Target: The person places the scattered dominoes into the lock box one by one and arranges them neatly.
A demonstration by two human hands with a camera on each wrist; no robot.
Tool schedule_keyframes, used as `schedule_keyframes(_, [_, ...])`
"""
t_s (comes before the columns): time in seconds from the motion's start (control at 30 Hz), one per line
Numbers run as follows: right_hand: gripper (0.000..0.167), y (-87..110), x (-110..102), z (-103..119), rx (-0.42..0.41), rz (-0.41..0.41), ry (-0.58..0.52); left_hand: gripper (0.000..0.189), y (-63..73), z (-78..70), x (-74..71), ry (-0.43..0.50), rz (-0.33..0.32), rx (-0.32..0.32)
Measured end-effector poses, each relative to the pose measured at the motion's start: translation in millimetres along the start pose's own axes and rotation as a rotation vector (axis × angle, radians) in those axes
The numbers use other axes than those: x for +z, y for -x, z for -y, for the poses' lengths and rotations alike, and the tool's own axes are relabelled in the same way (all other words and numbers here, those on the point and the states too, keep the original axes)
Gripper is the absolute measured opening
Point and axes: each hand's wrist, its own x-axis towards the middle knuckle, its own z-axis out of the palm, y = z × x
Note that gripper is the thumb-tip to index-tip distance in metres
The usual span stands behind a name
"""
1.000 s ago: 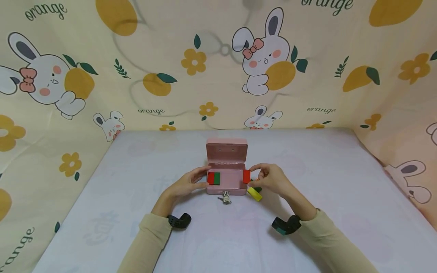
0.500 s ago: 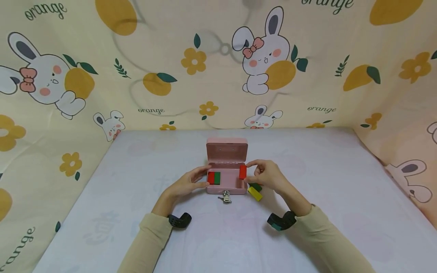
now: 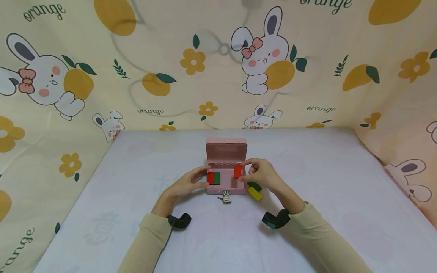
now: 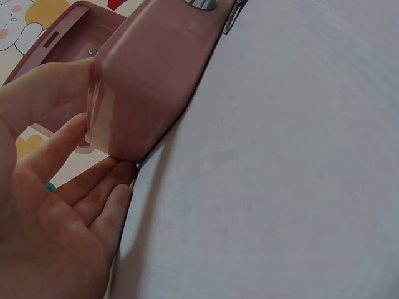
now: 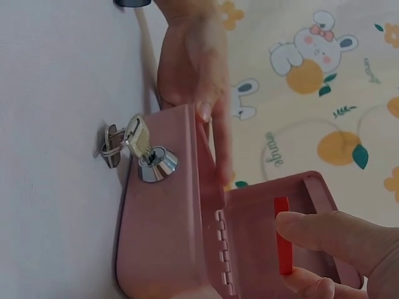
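A small pink metal cash box (image 3: 226, 192) stands with its lid up, its key in the front lock. My left hand (image 3: 187, 184) rests against the box's left end, thumb and fingers fairly straight along the wall and rim. Inside at the left lie a red block (image 3: 210, 178) and a green block (image 3: 217, 178), side by side. Above the box's right part, my right hand (image 3: 264, 174) pinches another red block (image 3: 237, 171), held upright between thumb and fingertip. In the right wrist view this red block (image 5: 283, 249) appears as a thin slab before the lid.
Just right of the box lie a yellow block (image 3: 254, 193) and a dark green block (image 3: 255, 185), partly under my right hand. Keys (image 5: 112, 146) hang in front from the lock (image 5: 158, 165). A patterned cloth wall (image 3: 218, 76) rises behind the white table (image 3: 218, 242).
My right hand has carried the red block left and slightly up, from the box's right edge to over its inside. The left hand and the other blocks have stayed put.
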Motion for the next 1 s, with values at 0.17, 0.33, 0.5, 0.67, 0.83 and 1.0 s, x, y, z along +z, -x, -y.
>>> schedule_keyframes(0.17, [0.045,-3.8,5,0,-0.01,0.002,0.014,0.064,-0.1,-0.1,0.3,-0.006,-0.002,0.003])
schedule_keyframes(0.33, [0.044,-7.1,10,1,-0.006,0.009,0.009,0.064,-0.1,-0.7,0.4,-0.009,0.003,0.007])
schedule_keyframes(0.5, [0.044,-9.2,16,0,0.004,0.025,0.009,0.063,0.8,-1.8,0.5,-0.002,0.0,-0.004])
schedule_keyframes(0.67, [0.045,-10.8,22,-1,0.0,0.045,-0.002,0.064,1.3,-1.9,0.7,-0.001,-0.002,-0.015])
schedule_keyframes(0.83, [0.046,-13.5,25,1,-0.01,0.045,-0.004,0.064,0.5,-1.3,0.9,-0.001,-0.007,-0.017])
schedule_keyframes(1.0, [0.046,-16.7,28,3,-0.006,0.048,-0.02,0.064,0.3,-0.8,0.6,-0.006,-0.003,-0.01])
